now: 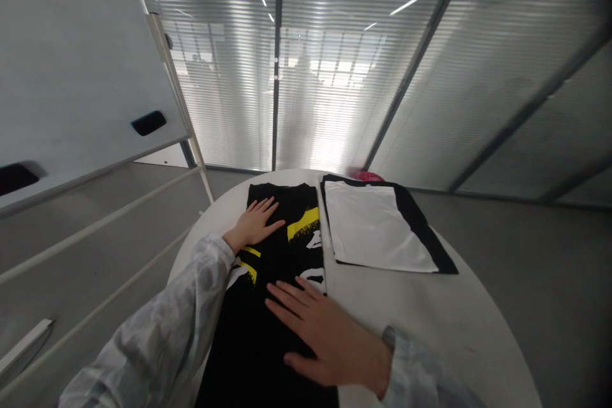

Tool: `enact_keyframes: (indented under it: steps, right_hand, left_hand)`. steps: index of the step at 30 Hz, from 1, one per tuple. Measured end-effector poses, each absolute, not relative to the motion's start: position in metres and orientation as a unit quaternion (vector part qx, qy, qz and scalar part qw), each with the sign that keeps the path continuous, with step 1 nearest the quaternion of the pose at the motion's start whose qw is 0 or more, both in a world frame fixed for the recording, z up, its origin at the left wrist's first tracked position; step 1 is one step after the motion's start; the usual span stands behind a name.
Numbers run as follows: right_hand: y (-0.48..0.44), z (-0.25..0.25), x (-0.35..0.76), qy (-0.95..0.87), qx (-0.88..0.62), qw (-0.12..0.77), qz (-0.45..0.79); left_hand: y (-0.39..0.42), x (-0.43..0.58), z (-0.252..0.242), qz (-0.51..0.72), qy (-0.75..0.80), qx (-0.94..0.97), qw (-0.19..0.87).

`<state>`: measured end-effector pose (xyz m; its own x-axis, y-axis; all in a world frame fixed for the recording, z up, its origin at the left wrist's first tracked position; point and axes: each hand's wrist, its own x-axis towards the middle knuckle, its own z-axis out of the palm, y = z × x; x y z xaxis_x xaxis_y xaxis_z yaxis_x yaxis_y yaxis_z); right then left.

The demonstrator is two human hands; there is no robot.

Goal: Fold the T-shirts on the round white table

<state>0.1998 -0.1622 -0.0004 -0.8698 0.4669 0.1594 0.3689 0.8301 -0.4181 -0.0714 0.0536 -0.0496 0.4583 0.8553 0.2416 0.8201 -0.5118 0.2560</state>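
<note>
— Round white table [430,325], ribbed glass wall [335,76] behind, whiteboard [71,64] on the L. Bg ok?
— Yep, everything sits on that table.
— What's under the hands?
— black T-shirt [248,344], lying lengthwise on the L half of the table. Far end is near the back rim, near end runs out of frame toward me. Yellow brush-stroke print + white graphics about midway. Looks folded into a long narrow strip w/ straight sides, fabric smooth, no big wrinkles.
— L?
— My left hand [253,224] is palm down on the far part, fingers straight and slightly fanned, nothing pinched.
— R?
— My right hand [329,338] is flat too, fingers splayed across the middle, tips by the white print. Prob both are pressing to pin the cloth flat. That's my guess.
— Other stuff?
— folded white + black garment [373,229] just beside the shirt on the R, edges nearly touching. Likely parked there out of the way. pink thing [367,176] behind it, mostly hidden, can't ID.
</note>
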Motion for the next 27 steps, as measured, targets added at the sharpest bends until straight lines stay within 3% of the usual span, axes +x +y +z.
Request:
enact_keyframes:
  steps: [7, 10, 14, 18, 23, 27]
  right_hand:
    - [-0.192, -0.016, 0.201, -0.959, -0.148, 0.169, 0.171]
    - [-0.183, -0.007, 0.22, -0.942, -0.196, 0.188, 0.197]
    - [-0.156, 0.002, 0.251, -0.92, -0.296, 0.191, 0.173]
    - [-0.134, -0.004, 0.264, -0.902, -0.368, 0.183, 0.131]
    - [-0.122, -0.012, 0.263, -0.902, -0.376, 0.192, 0.096]
    - [-0.118, -0.017, 0.263, -0.907, -0.365, 0.191, 0.082]
  left_hand:
    - [0.047, -0.083, -0.035, 0.264, 0.484, 0.832, 0.057]
    - [0.041, -0.099, -0.024, 0.306, 0.507, 0.806, 0.02]
    - [0.028, -0.123, -0.014, 0.268, 0.576, 0.773, 0.005]
    - [0.012, -0.148, -0.017, 0.228, 0.582, 0.778, 0.067]
    - [-0.007, -0.172, -0.027, 0.278, 0.461, 0.807, 0.24]
    - [-0.023, -0.176, -0.022, 0.312, 0.381, 0.825, 0.277]
